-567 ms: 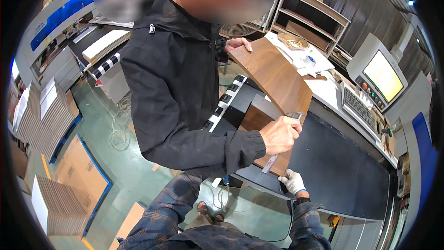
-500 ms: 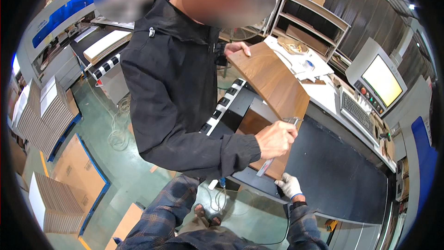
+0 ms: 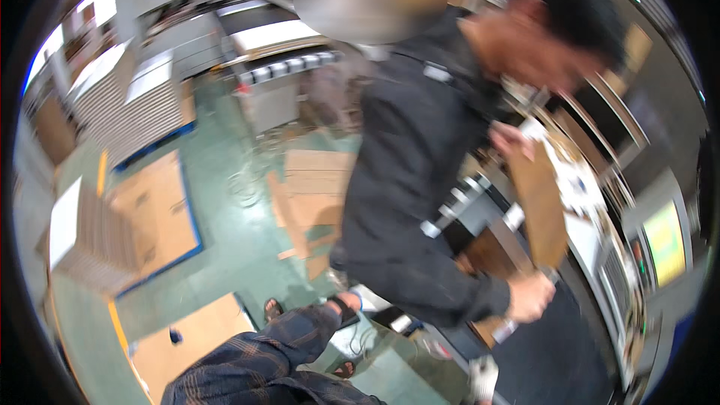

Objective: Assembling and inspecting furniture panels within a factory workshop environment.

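My right hand (image 3: 484, 376), in a white glove, is at the near edge of the black worktop (image 3: 555, 356); blur hides its fingers. My left arm, in a plaid sleeve (image 3: 255, 360), stretches forward from the lower edge, but no left hand can be made out at its end. Across from me, a co-worker in a black jacket (image 3: 420, 180) tilts a brown wooden board (image 3: 541, 206) over the worktop. One of their hands (image 3: 512, 141) is at its far end; the other (image 3: 531, 296) holds a silver caliper (image 3: 504, 330) by its near end. Another brown panel (image 3: 491, 251) stands below the board.
A screen (image 3: 666, 244) stands at the right. White-topped stacks of panels (image 3: 90, 229) and cardboard sheets (image 3: 191, 337) lie on the green floor at left. Cardboard pieces (image 3: 319, 180) lie beside the co-worker. A striped-edge machine table (image 3: 289, 67) stands farther back.
My view has swung left, so the scene sits farther right and is blurred. The co-worker leans farther over the board, head lowered, still holding the caliper.
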Motion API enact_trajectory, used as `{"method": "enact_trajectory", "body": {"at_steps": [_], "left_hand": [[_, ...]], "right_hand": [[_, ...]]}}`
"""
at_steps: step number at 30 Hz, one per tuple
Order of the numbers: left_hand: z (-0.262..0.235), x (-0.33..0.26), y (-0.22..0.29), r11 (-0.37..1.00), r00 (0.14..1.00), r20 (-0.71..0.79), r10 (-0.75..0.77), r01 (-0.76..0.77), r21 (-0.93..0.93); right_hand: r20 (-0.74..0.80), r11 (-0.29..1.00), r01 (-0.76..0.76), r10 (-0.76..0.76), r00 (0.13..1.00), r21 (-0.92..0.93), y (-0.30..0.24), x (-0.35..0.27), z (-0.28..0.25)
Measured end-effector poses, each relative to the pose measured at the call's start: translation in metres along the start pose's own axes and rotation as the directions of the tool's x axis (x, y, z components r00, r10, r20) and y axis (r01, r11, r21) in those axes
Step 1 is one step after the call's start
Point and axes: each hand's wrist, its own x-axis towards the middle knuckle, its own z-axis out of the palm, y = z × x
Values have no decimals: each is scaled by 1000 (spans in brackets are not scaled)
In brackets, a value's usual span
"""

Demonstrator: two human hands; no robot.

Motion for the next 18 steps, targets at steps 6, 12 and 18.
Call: {"method": "enact_trajectory", "body": {"at_steps": [6, 12, 18], "left_hand": [[-26, -356, -144, 588, 535, 259, -804, 781, 210], [-150, -685, -112, -276, -305, -24, -952, 892, -358], [-247, -764, -85, -111, -639, -168, -750, 372, -921]], "right_hand": [[594, 877, 182, 136, 793, -444, -48, -98, 108], [670, 958, 34, 175, 721, -286, -210, -2, 307], [722, 967, -208, 251, 644, -150, -297, 85, 443]]}}
